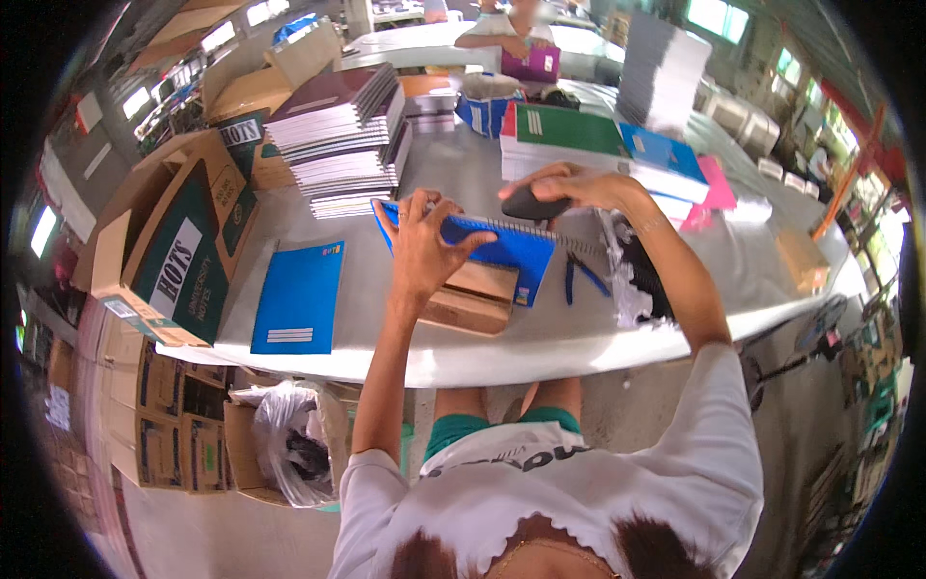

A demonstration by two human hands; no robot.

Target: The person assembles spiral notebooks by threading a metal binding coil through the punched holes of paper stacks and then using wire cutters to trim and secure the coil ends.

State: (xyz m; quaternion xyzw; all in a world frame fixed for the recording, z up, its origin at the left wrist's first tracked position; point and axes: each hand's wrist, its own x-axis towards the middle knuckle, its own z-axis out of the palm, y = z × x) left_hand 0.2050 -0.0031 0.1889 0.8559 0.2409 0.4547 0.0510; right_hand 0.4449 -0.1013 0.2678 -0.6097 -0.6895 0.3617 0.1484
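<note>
My left hand grips the top edge of a blue notebook, fingers behind and thumb in front. The notebook stands tilted against a slotted wooden block near the table's front edge. A wire coil runs along the notebook's upper edge and sticks out past its right end. My right hand is closed round a smooth black rounded object, just above the coil; its exact kind does not show. Blue-handled pliers lie right of the block. Another blue notebook lies flat at the left.
Spiral notebooks are stacked behind my left hand. Green and blue covers on paper stacks stand at the back right. Cardboard boxes line the left edge. A plastic bag of black coils sits by my right forearm. A person works across the table.
</note>
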